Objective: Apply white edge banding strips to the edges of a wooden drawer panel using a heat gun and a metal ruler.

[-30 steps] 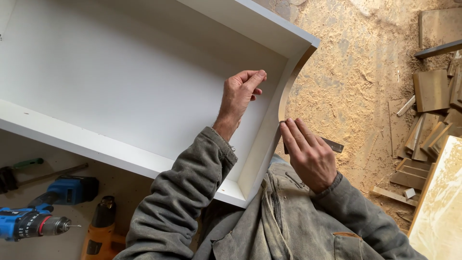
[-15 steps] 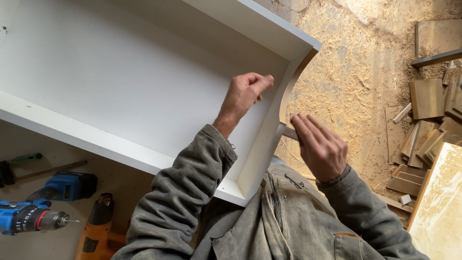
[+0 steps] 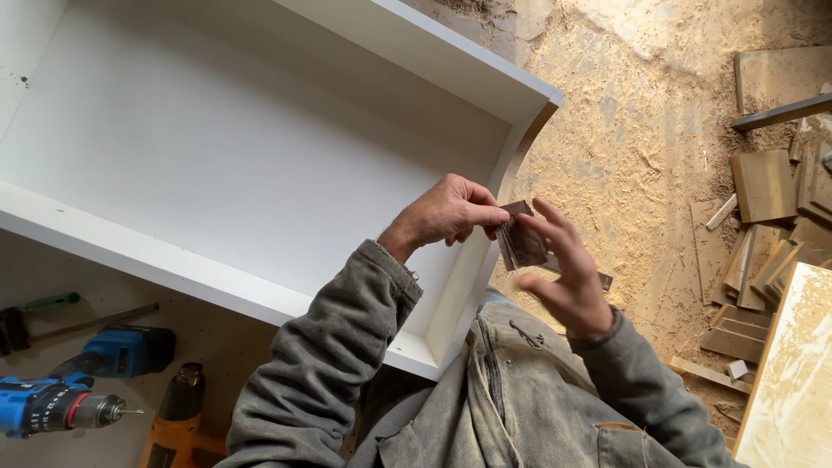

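Observation:
My left hand (image 3: 449, 212) and my right hand (image 3: 565, 279) meet just off the curved front corner of a white cabinet carcass (image 3: 260, 165) lying open side up. Between them is a small flat brown-grey sheet (image 3: 523, 243), like a folded abrasive sheet. The left fingertips pinch its upper edge. The right fingers and thumb hold it from the right side, fingers spread upward. Both grey jacket sleeves reach up from the bottom of the view.
A blue cordless drill (image 3: 54, 407), a second blue tool (image 3: 121, 350), an orange and black tool (image 3: 178, 407) and a green-handled screwdriver (image 3: 48, 302) lie at lower left. Sawdust covers the floor (image 3: 641, 130). Wood offcuts (image 3: 767, 225) and a pale board (image 3: 793, 381) sit at right.
My left hand left the cabinet's side panel and came down to the sheet. My right hand rose with the sheet and turned it up between both hands.

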